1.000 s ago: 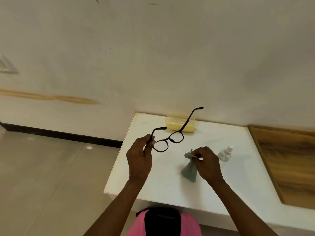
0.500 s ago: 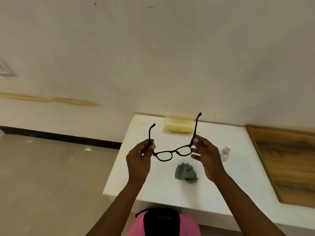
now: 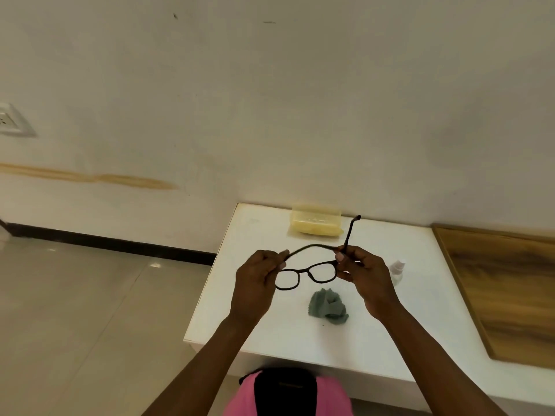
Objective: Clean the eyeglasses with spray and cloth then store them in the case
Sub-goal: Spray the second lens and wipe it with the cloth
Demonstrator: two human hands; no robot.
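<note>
Both our hands grasp the dark-framed eyeglasses (image 3: 306, 273) above the white table (image 3: 420, 310): left hand (image 3: 255, 282) pinching one folded temple, right hand (image 3: 365, 276) the other. Behind, near the wall edge, sits the yellow case (image 3: 316, 224).

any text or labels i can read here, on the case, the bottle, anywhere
None can be read.
Case: faint embossed marks on the lid, too blurred to read.
Spray bottle: white, no label visible; mostly hidden behind the right hand.
Glasses, cloth and wall socket: no print visible.
</note>
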